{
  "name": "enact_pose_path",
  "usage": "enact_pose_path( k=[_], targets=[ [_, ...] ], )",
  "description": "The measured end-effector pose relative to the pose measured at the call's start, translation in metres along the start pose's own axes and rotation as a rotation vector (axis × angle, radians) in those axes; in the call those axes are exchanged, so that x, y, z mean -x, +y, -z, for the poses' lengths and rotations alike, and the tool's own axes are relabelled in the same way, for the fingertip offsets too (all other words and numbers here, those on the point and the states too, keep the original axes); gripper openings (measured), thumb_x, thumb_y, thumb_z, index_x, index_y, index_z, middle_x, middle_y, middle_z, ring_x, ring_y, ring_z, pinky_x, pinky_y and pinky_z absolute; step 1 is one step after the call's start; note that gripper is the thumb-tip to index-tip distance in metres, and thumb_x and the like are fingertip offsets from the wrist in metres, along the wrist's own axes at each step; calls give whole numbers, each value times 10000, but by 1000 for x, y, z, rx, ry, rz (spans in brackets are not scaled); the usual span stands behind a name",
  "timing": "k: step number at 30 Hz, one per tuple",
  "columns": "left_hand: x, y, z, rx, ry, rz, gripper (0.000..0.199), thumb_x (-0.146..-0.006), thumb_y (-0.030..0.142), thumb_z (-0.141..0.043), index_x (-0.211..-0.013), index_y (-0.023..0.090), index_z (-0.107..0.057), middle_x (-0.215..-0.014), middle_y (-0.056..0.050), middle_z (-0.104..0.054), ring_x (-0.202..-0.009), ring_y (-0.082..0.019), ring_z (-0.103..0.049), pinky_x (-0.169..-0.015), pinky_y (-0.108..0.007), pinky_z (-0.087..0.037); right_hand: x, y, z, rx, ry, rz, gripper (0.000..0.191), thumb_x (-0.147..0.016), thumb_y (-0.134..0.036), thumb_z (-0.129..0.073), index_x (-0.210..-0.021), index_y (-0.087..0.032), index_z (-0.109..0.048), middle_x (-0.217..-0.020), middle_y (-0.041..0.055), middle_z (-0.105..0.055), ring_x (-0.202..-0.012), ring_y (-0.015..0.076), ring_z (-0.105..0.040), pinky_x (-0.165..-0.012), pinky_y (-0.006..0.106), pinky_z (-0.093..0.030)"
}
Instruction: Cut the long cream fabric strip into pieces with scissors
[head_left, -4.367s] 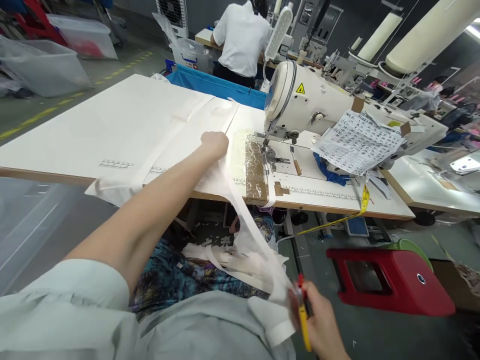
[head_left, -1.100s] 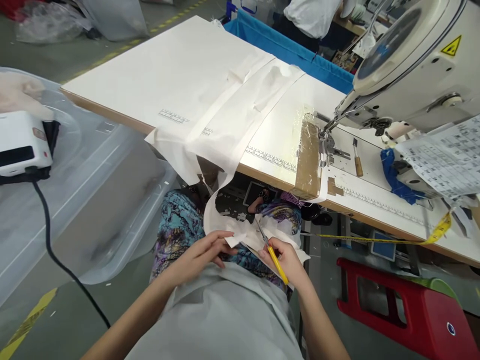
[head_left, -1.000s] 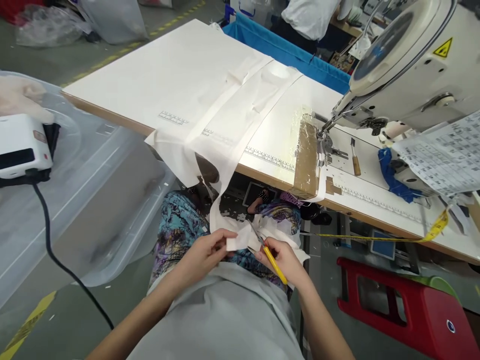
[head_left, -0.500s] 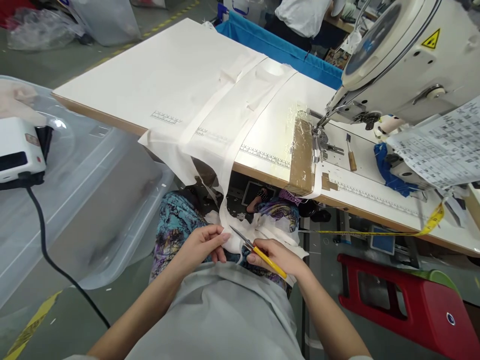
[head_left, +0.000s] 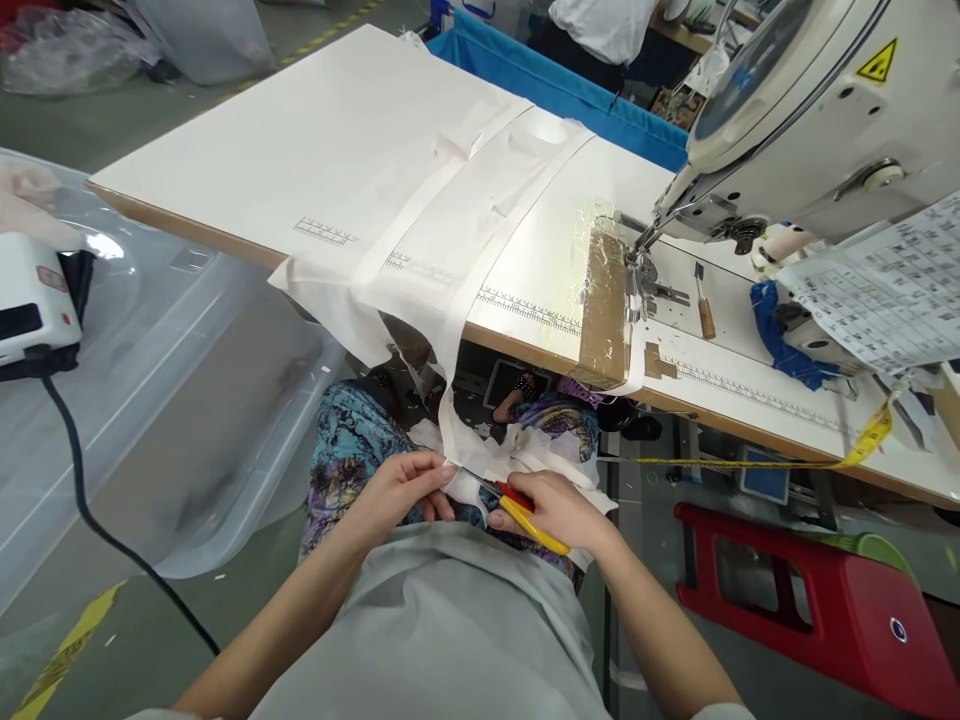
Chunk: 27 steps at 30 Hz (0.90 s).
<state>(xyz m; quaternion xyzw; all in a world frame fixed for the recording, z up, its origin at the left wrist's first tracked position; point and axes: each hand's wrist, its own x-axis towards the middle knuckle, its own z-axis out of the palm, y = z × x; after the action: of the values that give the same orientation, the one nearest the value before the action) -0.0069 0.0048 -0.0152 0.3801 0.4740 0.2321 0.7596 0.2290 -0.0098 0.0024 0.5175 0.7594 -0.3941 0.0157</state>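
Over the front edge of the white table hangs a sheer white fabric (head_left: 420, 240), with a strip trailing down to the lap. My left hand (head_left: 411, 488) pinches the end of that strip between thumb and fingers. My right hand (head_left: 546, 508) is closed on yellow-handled scissors (head_left: 536, 528), whose tips point left and reach the fabric beside my left fingertips. Red shows on the upper handle of the scissors. Crumpled white fabric scraps (head_left: 555, 460) lie on the lap beneath and beyond both hands.
A sewing machine (head_left: 795, 130) stands on the right of the table (head_left: 247, 140). A wooden-handled tool (head_left: 703, 305) lies beside its needle area. A yellow tape measure (head_left: 870, 440) hangs at the right edge. Clear plastic bins (head_left: 225, 400) are at left, a red stool (head_left: 832, 610) at lower right.
The scissors have turned flatter and their tips have moved down and left to my left fingertips. The handles are spread, with the red one now visible. The view has shifted slightly.
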Motion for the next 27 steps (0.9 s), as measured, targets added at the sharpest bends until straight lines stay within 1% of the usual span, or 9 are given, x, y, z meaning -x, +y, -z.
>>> enact_pose_path(
  k=[7,12,16,18,20,23,24,26,27],
  targets=[
    [1,-2,0,-13,-13,1,389,-747,545,-674,-699,161,-634,-547,-41,-676,-521,-141,-611,-526,-219,-451,3,0,-3,28,83,-35,559,-764,-693,-625,-588,-198,-435,-528,-59,-356,-494,92,-267,-495,238,-169],
    [2,0,-2,-33,-16,3,390,-728,548,-688,-685,165,-626,-527,-39,-670,-519,-149,-619,-513,-217,-440,1,-4,-3,116,94,-4,525,-771,-692,-622,-651,-202,-476,-572,-48,-420,-513,97,-288,-511,242,-165],
    [3,4,-2,-56,-33,10,399,-738,562,-679,-668,174,-619,-538,-43,-678,-528,-156,-618,-522,-227,-451,-1,-5,-3,88,107,-19,527,-771,-674,-639,-611,-195,-486,-543,-47,-417,-507,94,-293,-521,246,-165],
    [1,3,-3,-95,-38,2,411,-737,581,-675,-691,175,-630,-545,-45,-680,-533,-164,-615,-529,-239,-457,0,-4,-5,35,132,-53,523,-765,-659,-656,-595,-192,-495,-531,-51,-403,-510,92,-300,-524,245,-171],
    [-4,-2,-8,-158,-33,0,452,-720,622,-674,-717,172,-629,-551,-49,-682,-526,-171,-608,-533,-253,-461,1,-1,-10,-71,173,-82,485,-751,-629,-685,-631,-190,-517,-558,-56,-418,-531,91,-323,-522,234,-186],
    [-13,-20,-19,-209,-43,17,554,-674,722,-656,-828,192,-614,-548,-33,-676,-524,-199,-628,-534,-285,-480,0,2,-26,-332,237,-71,397,-704,-536,-751,-751,-196,-552,-631,-67,-458,-577,87,-370,-511,202,-232],
    [-16,-26,-22,-190,-64,28,614,-632,781,-638,-867,215,-598,-514,-14,-652,-501,-219,-632,-508,-302,-482,-2,3,-34,-415,263,-69,374,-688,-493,-766,-778,-197,-556,-639,-73,-458,-583,84,-378,-506,193,-247],
    [-21,-34,-25,-191,-124,39,674,-599,871,-563,-900,269,-582,-624,-7,-679,-551,-261,-675,-506,-356,-520,-8,2,-50,-516,343,-120,302,-686,-402,-758,-767,-190,-559,-615,-81,-434,-568,78,-374,-489,185,-268],
    [-25,-34,-27,-240,-135,20,676,-620,896,-504,-931,303,-592,-717,-9,-698,-597,-270,-690,-527,-386,-541,-10,2,-57,-542,385,-158,268,-688,-374,-747,-773,-190,-572,-606,-83,-427,-555,75,-371,-480,183,-278]
  ],
)
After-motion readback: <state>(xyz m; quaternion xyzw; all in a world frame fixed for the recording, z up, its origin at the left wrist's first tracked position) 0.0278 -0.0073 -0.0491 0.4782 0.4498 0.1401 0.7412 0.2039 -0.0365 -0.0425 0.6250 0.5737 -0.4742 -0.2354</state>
